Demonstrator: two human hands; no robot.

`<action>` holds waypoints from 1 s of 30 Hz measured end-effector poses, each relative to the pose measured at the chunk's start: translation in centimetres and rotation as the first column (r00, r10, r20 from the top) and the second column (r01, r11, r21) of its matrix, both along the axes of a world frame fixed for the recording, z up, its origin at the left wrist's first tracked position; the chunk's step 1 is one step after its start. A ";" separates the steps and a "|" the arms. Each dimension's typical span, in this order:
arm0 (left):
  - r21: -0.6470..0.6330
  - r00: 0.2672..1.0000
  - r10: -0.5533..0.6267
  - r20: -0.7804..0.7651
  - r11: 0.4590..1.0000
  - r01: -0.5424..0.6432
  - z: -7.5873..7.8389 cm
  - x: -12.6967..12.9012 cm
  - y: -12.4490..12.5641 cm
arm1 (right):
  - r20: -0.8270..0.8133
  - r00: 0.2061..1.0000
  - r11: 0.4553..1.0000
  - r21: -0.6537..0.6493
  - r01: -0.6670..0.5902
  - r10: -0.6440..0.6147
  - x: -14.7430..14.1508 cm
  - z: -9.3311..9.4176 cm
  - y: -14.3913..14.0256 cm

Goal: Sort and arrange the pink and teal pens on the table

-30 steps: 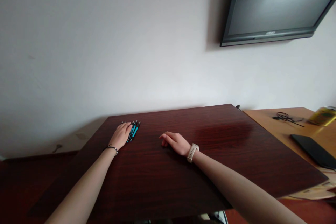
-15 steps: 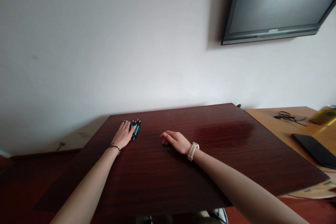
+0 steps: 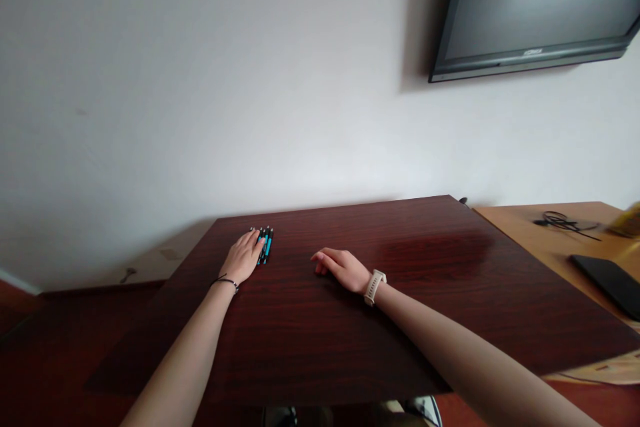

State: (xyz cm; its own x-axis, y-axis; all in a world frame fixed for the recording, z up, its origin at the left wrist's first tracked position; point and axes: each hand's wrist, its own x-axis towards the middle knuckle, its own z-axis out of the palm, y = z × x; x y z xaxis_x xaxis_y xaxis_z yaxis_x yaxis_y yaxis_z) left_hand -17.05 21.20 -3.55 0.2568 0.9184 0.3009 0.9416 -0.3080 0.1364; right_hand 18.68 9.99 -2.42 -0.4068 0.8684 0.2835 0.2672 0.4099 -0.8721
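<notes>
My left hand (image 3: 241, 259) lies flat with its fingers stretched out over a small row of black and turquoise pens (image 3: 269, 245). The pens lie side by side on the dark reddish-brown wooden table (image 3: 320, 340), their tips toward the wall. Fingers and thumb cover part of the row, so some pens are hidden. To the right of them, apart from the pens, my right hand (image 3: 349, 271) rests on the tabletop with its fingers curled in and nothing visible in them. A pale watch (image 3: 375, 287) is on the right wrist, a dark bracelet (image 3: 226, 282) on the left.
A lighter wooden table (image 3: 530, 233) adjoins on the right, bearing a coiled black cable (image 3: 565, 221), a flat black device (image 3: 607, 283) and a yellow object (image 3: 627, 221) at the frame edge. A white wall (image 3: 250, 80) with a mounted television (image 3: 540, 7) stands behind.
The whole view has shifted slightly, with things now a little farther right. Beneath my left hand, the pens sit closer together, the leftmost tip nearer the others. My right hand stays in place.
</notes>
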 end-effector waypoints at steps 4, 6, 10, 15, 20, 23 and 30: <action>0.058 1.000 -0.024 -0.012 0.998 0.024 0.4 0.3 -0.6 | 0.006 1.000 1.000 0.002 0.000 0.000 -0.1 0.0 0.1; 0.040 0.997 -0.065 -0.047 0.997 0.067 0.6 0.6 -1.0 | 0.008 1.000 1.000 0.004 0.000 0.000 -0.2 -0.1 0.2; -0.039 0.988 -0.131 -0.087 0.991 0.128 0.9 1.0 -1.4 | 0.012 1.000 1.000 0.006 0.005 -0.005 -0.2 -0.3 0.2; -0.042 0.986 -0.165 -0.040 0.986 0.163 1.0 1.3 -0.9 | 0.017 1.000 1.000 0.014 -0.004 0.003 -0.2 -0.2 0.2; 0.016 0.988 -0.154 -0.020 0.988 0.154 1.2 1.8 -0.5 | 0.027 1.000 1.000 0.018 -0.002 0.001 -0.2 0.0 0.2; 0.021 0.991 -0.130 -0.035 0.991 0.130 1.3 2.2 -0.5 | 0.030 1.000 1.000 0.019 0.002 -0.003 -0.1 0.1 0.1; 0.015 0.988 -0.072 -0.137 0.997 0.075 0.4 2.2 -0.3 | 0.039 0.999 1.000 0.010 0.002 -0.002 0.0 0.3 0.1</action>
